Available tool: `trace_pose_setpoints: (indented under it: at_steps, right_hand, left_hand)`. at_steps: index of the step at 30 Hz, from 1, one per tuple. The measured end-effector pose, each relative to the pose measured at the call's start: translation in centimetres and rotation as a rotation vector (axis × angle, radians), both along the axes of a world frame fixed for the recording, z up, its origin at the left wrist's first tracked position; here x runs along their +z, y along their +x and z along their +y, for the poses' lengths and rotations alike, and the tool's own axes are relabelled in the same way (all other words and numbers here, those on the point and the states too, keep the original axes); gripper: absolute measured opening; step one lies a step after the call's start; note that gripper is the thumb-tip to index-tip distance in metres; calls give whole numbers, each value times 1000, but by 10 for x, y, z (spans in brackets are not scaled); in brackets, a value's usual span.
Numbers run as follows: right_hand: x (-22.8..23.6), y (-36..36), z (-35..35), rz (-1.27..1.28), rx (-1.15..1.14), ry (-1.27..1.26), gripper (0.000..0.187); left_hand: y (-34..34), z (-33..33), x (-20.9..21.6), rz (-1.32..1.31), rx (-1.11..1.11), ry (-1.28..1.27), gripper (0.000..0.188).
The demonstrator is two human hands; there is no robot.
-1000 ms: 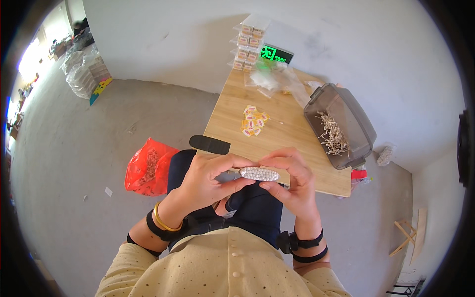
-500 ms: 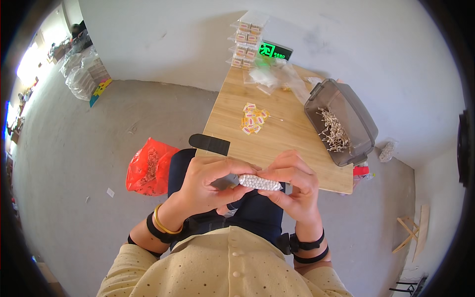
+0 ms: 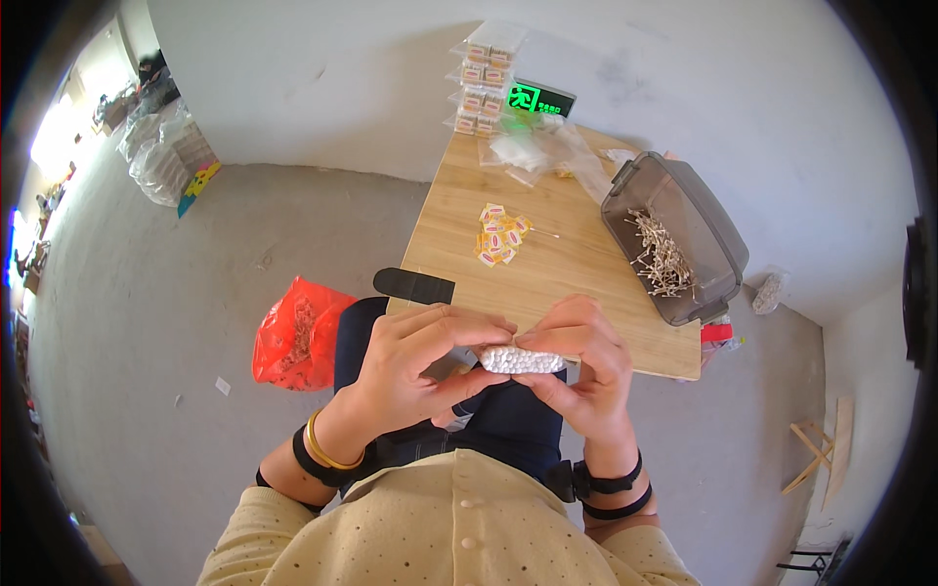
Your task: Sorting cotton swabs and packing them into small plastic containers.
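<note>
Between my two hands is a flat bundle of cotton swabs (image 3: 522,360), its many white tips packed side by side and facing me. My left hand (image 3: 415,359) pinches its left end between thumb and fingers. My right hand (image 3: 578,354) grips the right part, with fingertips along the far edge and thumb below. The bundle hangs over my lap at the table's near edge. Whether a bag wraps it I cannot make out. Beyond my hands, a small heap of yellow and white labels (image 3: 500,235) lies on the wooden table (image 3: 449,220), with a single swab (image 3: 543,232) beside it.
A grey plastic bin (image 3: 728,234) with loose swabs stands at the table's right. Bagged packs are stacked (image 3: 484,83) at the back, near clear plastic bags (image 3: 528,151) and a green lit sign (image 3: 537,100). A black strip (image 3: 414,285) overhangs the left edge; a red bag (image 3: 293,337) sits on the floor.
The bundle has shifted slightly to the right in my hands and tilted a little. Both hands keep their hold; nothing on the table has moved.
</note>
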State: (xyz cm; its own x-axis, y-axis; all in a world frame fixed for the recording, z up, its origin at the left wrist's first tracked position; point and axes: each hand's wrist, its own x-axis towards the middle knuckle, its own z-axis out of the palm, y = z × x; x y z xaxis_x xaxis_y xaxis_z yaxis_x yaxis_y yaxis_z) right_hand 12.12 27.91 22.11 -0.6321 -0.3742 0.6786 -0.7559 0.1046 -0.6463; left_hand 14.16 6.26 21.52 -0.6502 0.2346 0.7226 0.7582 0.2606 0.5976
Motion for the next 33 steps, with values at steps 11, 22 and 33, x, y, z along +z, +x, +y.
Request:
trace_pose_setpoints:
  at_steps: [11, 22, 33]
  right_hand:
    - [1, 3, -2, 74, 22, 62, 34]
    - [4, 10, -7, 330, -58, 58, 31]
    - [4, 13, -7, 446, -106, 77, 32]
  left_hand:
    - [-3, -1, -1, 122, 49, -56, 40]
    - [3, -4, 2, 311, 106, -32, 40]
    - [8, -10, 0, 504, 204, -137, 13]
